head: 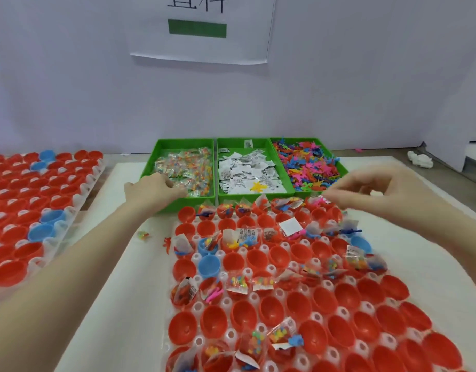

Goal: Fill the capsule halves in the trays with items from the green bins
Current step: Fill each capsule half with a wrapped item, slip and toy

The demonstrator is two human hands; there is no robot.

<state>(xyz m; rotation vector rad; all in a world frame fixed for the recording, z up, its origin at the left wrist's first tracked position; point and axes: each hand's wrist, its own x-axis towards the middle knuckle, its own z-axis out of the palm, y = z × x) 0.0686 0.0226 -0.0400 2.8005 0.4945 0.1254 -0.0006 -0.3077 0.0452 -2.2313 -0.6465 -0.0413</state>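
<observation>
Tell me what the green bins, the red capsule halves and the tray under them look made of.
Green bins: likely rigid moulded plastic, opaque, uniform colour, slight sheen. Red capsule halves: probably thin glossy plastic, highlights inside the cups. Tray: apparently clear, thin formed plastic sheet; translucent bumps between cups.

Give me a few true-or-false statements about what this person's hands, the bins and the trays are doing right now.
1. The left hand reaches into the left green bin of clear packets. True.
2. There are four green bins. False: three stand side by side.
3. The right hand rests flat inside the middle bin. False: it hovers over the far edge of the near tray, blurred.
4. Every capsule half in the near tray is red. False: a few are blue.
5. Many red halves are not yet filled. True.
</observation>
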